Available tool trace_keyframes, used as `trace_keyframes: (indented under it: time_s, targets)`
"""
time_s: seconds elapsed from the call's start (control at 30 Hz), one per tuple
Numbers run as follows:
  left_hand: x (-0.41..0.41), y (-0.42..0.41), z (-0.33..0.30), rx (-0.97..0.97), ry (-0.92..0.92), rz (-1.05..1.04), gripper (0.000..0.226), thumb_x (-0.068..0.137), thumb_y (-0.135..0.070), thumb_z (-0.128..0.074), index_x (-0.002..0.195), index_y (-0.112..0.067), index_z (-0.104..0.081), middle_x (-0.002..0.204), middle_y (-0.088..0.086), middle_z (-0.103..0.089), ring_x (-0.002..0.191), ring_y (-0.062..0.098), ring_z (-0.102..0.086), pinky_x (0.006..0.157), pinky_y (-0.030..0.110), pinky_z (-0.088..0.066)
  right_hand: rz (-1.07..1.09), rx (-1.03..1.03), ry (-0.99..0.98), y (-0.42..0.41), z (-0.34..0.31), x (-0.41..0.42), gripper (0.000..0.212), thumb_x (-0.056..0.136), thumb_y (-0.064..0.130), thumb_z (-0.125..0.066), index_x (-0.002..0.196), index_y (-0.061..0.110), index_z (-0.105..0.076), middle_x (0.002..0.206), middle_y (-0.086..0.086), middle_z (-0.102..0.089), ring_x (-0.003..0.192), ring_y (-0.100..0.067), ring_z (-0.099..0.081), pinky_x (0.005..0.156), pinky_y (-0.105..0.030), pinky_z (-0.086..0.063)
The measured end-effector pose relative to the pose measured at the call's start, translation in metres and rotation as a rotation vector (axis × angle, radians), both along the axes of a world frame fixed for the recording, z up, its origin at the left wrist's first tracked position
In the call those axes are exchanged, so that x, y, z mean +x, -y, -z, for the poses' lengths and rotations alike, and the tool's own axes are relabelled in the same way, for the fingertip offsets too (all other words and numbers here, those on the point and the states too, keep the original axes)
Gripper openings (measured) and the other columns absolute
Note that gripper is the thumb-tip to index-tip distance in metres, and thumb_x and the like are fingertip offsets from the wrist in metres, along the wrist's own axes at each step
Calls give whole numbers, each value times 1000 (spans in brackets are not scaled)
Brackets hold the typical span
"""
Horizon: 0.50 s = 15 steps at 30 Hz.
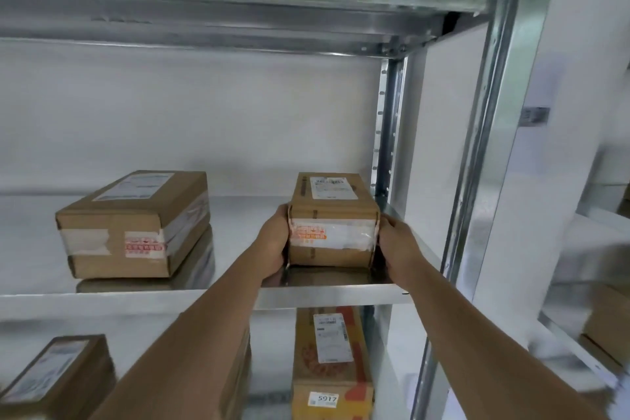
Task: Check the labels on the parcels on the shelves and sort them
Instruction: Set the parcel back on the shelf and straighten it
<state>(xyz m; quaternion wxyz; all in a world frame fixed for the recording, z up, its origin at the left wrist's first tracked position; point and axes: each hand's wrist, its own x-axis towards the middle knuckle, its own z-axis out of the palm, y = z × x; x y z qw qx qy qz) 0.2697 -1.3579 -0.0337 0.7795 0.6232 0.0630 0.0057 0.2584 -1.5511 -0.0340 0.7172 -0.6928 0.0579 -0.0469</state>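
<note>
Closest to me, down on the lower shelf, there is a yellow parcel with a white label on top and a small tag that reads 5917 on its front. Left of it sits another brown box, also with a label facing up, and one more box hides behind the person's left arm. Nobody is touching these, so I think they wait for their turn, or maybe they are done. I cannot tell which.

A bit farther in, on the middle shelf, two bare arms reach out. The left hand presses on the left side of a small brown parcel, with the fingers curled around it. The right hand holds the right side the same way. So both hands have a tight grip on this one parcel. It sits near the front edge, close to the metal post on the right. I cannot tell if it is just lifted or touching the shelf. Its white label faces up, easy to read.

Farther left on the same shelf sits a bigger brown box, well apart, with tape around it and its own label up.

I think the sorting is in the middle. One parcel is in hand, and the others may need a look.
</note>
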Motion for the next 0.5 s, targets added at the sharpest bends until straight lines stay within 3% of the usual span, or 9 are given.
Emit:
trace_keyframes:
  time_s: [0.07, 0.2, 0.27, 0.33, 0.4, 0.5]
  targets:
    - [0, 0, 2, -25, -7, 3, 40, 110, -36, -36, 97, -18, -70, 79, 6, -78, 84, 26, -73, 94, 45, -56, 8, -19, 10, 0, 4, 6, 28, 109, 25, -42, 119, 21, -68, 105, -6, -73, 101, -26, -69, 99, -41, -55]
    - [-1, 1, 7, -7, 27, -25, 40, 109, -35, -38, 89, -19, -69, 71, 3, -76, 76, 23, -72, 87, 41, -56, 12, -54, 15, -2, 8, 5, 28, 109, 25, -40, 111, 26, -68, 106, -7, -73, 103, -28, -69, 102, -45, -54]
    - [-8, 3, 3, -15, 27, -33, 40, 109, -36, -39, 92, -19, -70, 76, 5, -77, 76, 22, -73, 88, 41, -57, 14, -55, 19, -2, 6, 0, 29, 108, 22, -39, 107, 25, -68, 109, -16, -73, 104, -38, -69, 103, -49, -53]
    - [-14, 1, 0, -38, 52, -76, 43, 108, -44, -38, 108, -17, -71, 94, 8, -79, 85, 23, -75, 93, 42, -56, 24, -46, 57, -2, 4, -5, 32, 107, 18, -37, 102, 22, -68, 107, -25, -70, 99, -46, -66, 101, -50, -54]
    - [-21, 0, -1, -71, 53, -94, 57, 106, -54, -34, 136, -15, -61, 114, 9, -76, 102, 25, -73, 101, 42, -53, 44, -59, 97, -2, 3, -11, 33, 107, 19, -35, 94, 17, -66, 89, -16, -65, 84, -34, -61, 86, -39, -56]
    - [-30, 1, -2, 23, 102, -131, 56, 109, -49, -26, 136, -14, -61, 95, 0, -77, 95, 14, -71, 84, 29, -51, 79, -66, 128, -2, 1, -22, 31, 108, 23, -36, 96, 14, -63, 75, -2, -60, 68, -19, -57, 64, -27, -49]
